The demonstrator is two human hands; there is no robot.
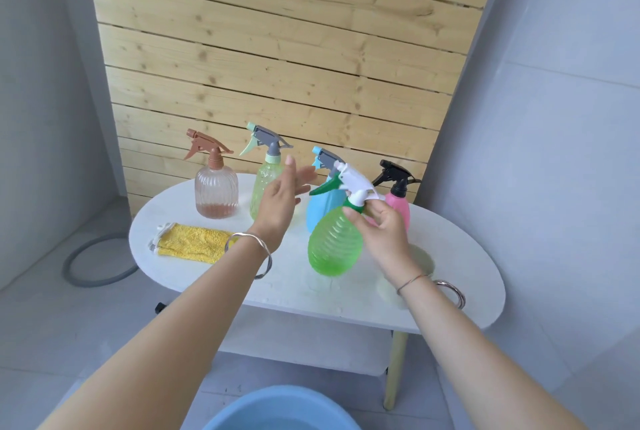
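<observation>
My right hand [381, 225] grips the neck of a green ribbed spray bottle [334, 246] with a white head and dark green trigger, holding it tilted above the white oval table [460, 294]. My left hand [282, 201] hovers open to the bottle's left, fingers spread and touching nothing. Behind them stand a clear pinkish bottle [216, 194] with a brown sprayer, a pale green bottle [265, 187] with a grey head, a light blue bottle [320, 207] and a pink bottle [398, 204] with a black sprayer.
A folded yellow cloth [187, 242] lies on the table's left part. A blue basin [280, 409] sits on the floor at the bottom edge. A grey ring [93, 263] lies on the floor to the left. A wooden slat wall [277, 65] rises behind the table.
</observation>
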